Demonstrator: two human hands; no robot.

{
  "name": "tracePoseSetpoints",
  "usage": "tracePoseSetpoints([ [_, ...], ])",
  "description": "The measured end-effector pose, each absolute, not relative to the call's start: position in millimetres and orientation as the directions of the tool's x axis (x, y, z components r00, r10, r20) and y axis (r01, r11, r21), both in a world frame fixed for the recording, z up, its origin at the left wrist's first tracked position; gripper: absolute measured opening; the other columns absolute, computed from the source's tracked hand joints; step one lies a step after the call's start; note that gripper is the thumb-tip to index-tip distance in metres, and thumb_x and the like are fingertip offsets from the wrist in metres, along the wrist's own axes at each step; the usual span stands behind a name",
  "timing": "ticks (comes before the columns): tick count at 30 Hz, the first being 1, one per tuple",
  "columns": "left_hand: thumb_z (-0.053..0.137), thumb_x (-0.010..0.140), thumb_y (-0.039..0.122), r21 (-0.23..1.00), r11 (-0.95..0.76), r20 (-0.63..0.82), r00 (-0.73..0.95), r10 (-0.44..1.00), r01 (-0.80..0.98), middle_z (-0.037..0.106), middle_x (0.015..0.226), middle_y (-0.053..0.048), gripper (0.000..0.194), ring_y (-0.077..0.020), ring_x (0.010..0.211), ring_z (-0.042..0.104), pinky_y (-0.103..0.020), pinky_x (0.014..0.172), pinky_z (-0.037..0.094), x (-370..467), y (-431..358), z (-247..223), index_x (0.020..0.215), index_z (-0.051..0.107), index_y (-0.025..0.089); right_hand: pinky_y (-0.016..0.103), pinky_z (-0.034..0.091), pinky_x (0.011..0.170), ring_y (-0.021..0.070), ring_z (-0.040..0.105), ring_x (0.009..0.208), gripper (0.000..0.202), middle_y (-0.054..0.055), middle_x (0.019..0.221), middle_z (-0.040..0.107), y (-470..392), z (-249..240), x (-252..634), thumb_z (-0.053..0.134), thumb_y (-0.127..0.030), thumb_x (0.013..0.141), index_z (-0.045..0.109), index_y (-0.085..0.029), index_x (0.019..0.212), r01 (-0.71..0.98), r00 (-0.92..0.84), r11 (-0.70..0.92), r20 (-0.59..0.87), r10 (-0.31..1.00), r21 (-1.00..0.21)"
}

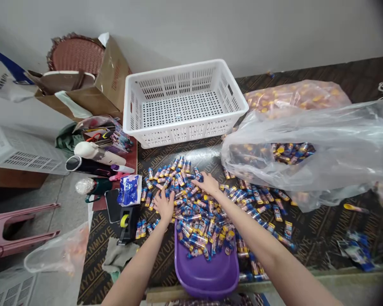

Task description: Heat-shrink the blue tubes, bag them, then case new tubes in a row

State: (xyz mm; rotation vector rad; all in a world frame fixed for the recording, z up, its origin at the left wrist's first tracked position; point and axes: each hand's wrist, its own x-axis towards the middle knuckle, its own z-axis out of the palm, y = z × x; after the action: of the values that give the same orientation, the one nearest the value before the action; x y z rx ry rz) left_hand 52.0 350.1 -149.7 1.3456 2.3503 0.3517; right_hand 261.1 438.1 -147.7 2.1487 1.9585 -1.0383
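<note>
Dozens of small tubes [191, 204] lie heaped on the dark table [322, 238], just beyond the purple tray [207, 272] at its near edge. Judging by how loosely they lie, a hard sweep could roll some past the tray's rim or off the table. Both forearms reach forward over the tray; the left hand [164, 205] and right hand [207, 183] rest flat on the heap, fingers spread, gripping nothing.
</note>
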Motion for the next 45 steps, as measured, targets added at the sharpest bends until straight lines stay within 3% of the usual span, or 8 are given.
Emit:
tracePoseSetpoints([
  [10, 0.046, 0.083, 0.045, 0.841, 0.372, -0.197, -0.417, 0.887, 0.393, 0.047, 0.13, -0.009, 0.049, -0.0215, 0.122, 0.041, -0.036, 0.103, 0.031, 43, 323, -171, 0.126, 0.044, 0.021, 0.031, 0.041, 0.072, 0.0262, 0.062, 0.086, 0.071, 0.009, 0.091, 0.065, 315, -124, 257, 0.047, -0.07, 0.072, 0.045, -0.02, 0.123, 0.87, -0.196, -0.133, -0.581, 0.79, -0.475],
  [20, 0.052, 0.079, 0.044, 0.788, 0.195, -0.182, -0.082, 0.98, 0.584, 0.061, 0.107, -0.007, 0.036, -0.0205, 0.103, 0.055, -0.035, 0.092, 0.04, 68, 281, -145, 0.106, 0.061, 0.02, 0.05, 0.025, 0.102, 0.0292, 0.034, 0.126, 0.056, 0.013, 0.135, 0.04, 167, -89, 264, 0.048, -0.051, 0.082, 0.039, -0.026, 0.132, 0.786, -0.373, 0.196, -0.197, 0.907, -0.587],
  [24, 0.05, 0.081, 0.044, 0.716, 0.054, -0.171, 0.1, 0.98, 0.696, 0.057, 0.113, -0.007, 0.036, -0.0209, 0.106, 0.052, -0.036, 0.092, 0.04, 83, 258, -125, 0.11, 0.059, 0.023, 0.045, 0.041, 0.09, 0.0279, 0.054, 0.105, 0.043, 0.015, 0.108, 0.057, 113, -95, 301, 0.046, -0.05, 0.083, 0.049, -0.017, 0.111, 0.716, 0.223, -0.348, -0.274, 0.935, -0.605],
  [28, 0.045, 0.085, 0.041, 0.644, -0.042, -0.182, 0.206, 0.962, 0.764, 0.057, 0.111, -0.005, 0.033, -0.0201, 0.103, 0.051, -0.037, 0.089, 0.04, 97, 231, -112, 0.109, 0.058, 0.025, 0.037, 0.049, 0.048, 0.0243, 0.061, 0.051, 0.051, 0.003, 0.065, 0.059, 85, -118, 306, 0.058, -0.055, 0.069, 0.045, -0.018, 0.101, 0.241, 0.296, -0.861, -0.811, 0.504, -0.447],
  [31, 0.042, 0.086, 0.04, 0.576, -0.109, -0.18, 0.255, 0.95, 0.81, 0.056, 0.112, -0.005, 0.031, -0.0221, 0.104, 0.049, -0.04, 0.088, 0.04, 103, 211, -105, 0.107, 0.06, 0.026, 0.031, 0.046, 0.038, 0.0223, 0.06, 0.042, 0.056, -0.001, 0.059, 0.059, 85, -130, 295, 0.056, -0.04, 0.068, 0.034, -0.018, 0.114, -0.009, 0.165, -0.917, -0.905, 0.392, -0.399],
  [37, 0.038, 0.089, 0.034, 0.604, -0.253, -0.112, 0.394, 0.912, 0.756, 0.053, 0.122, -0.007, 0.03, -0.0215, 0.114, 0.046, -0.047, 0.101, 0.032, 99, 181, -83, 0.11, 0.059, 0.027, 0.028, 0.046, 0.036, 0.0207, 0.057, 0.037, 0.062, -0.006, 0.044, 0.051, 81, -135, 289, 0.041, -0.025, 0.062, 0.029, -0.014, 0.122, -0.143, 0.161, -0.875, -0.883, 0.441, -0.463],
  [41, 0.042, 0.087, 0.031, 0.592, -0.16, 0.056, 0.158, 0.986, 0.79, 0.048, 0.129, -0.007, 0.029, -0.0228, 0.122, 0.04, -0.053, 0.109, 0.012, 84, 173, -62, 0.112, 0.057, 0.027, 0.028, 0.047, 0.036, 0.0173, 0.054, 0.035, 0.063, -0.006, 0.046, 0.052, 70, -134, 292, 0.04, -0.025, 0.058, 0.033, -0.013, 0.119, -0.203, 0.175, -0.834, -0.858, 0.484, -0.512],
  [45, 0.041, 0.085, 0.043, 0.789, 0.246, -0.023, -0.374, 0.927, 0.563, 0.046, 0.13, -0.012, 0.042, -0.0253, 0.126, 0.036, -0.049, 0.107, 0.021, 62, 183, -56, 0.119, 0.05, 0.02, 0.026, 0.046, 0.036, 0.015, 0.053, 0.038, 0.067, -0.005, 0.054, 0.054, 75, -121, 304, 0.041, -0.025, 0.057, 0.033, -0.013, 0.123, -0.254, 0.164, -0.762, -0.802, 0.574, -0.596],
])
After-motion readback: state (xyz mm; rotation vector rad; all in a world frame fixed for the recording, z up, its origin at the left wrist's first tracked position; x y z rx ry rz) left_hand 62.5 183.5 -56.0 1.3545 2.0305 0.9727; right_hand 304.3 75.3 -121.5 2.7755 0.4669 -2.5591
